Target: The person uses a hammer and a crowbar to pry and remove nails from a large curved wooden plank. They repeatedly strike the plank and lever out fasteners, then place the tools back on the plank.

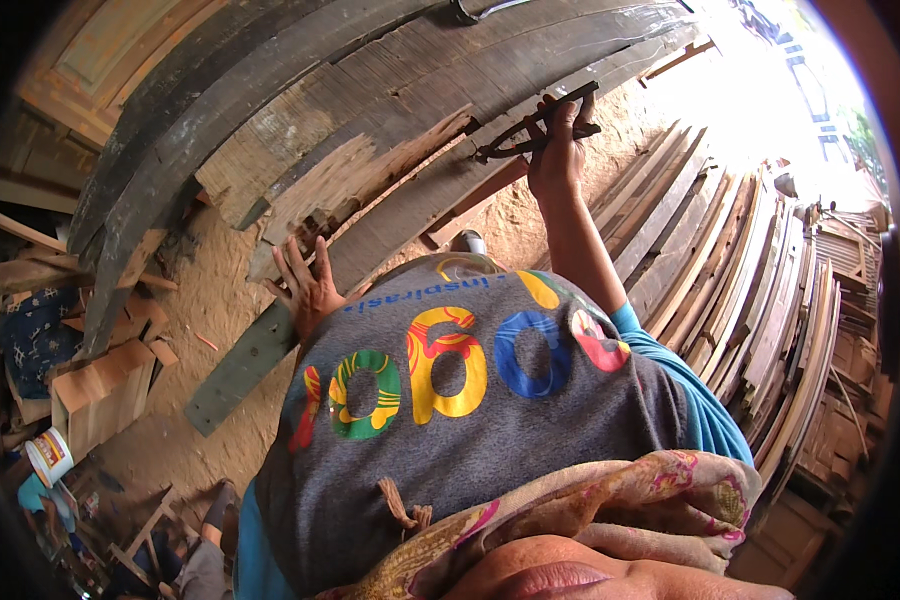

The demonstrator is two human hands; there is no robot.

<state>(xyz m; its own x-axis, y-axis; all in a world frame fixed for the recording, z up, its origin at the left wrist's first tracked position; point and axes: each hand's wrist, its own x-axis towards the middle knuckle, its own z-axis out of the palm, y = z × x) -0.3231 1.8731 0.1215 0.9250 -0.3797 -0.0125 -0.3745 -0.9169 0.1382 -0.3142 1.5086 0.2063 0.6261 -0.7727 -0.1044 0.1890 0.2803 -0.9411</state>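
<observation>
Pincers (508, 151) of dark metal are in the right hand (557, 160), out in front of the person, above the far part of a grey-brown plank (410, 212). Their head points to the left, close to the plank's edge; whether it touches the wood, I cannot tell. The two handles stand apart, and the fingers of the right hand are bent around them. The left hand (312, 288) has its fingers spread wide and seems to rest on the near part of the plank, gripping no tool. Beyond this hand a greenish board (242, 368) shows; I cannot say if it is the same piece.

I judge that the pincers are stiff and rather heavy for their size, not fragile, and with a dull surface which should not slip much. The best hold is probably toward the free ends of the handles, where the hand gets more force, with fingers out of the gap. The plank looks long, stiff and rough, so a flat palm would suit it, with care for splinters.
</observation>
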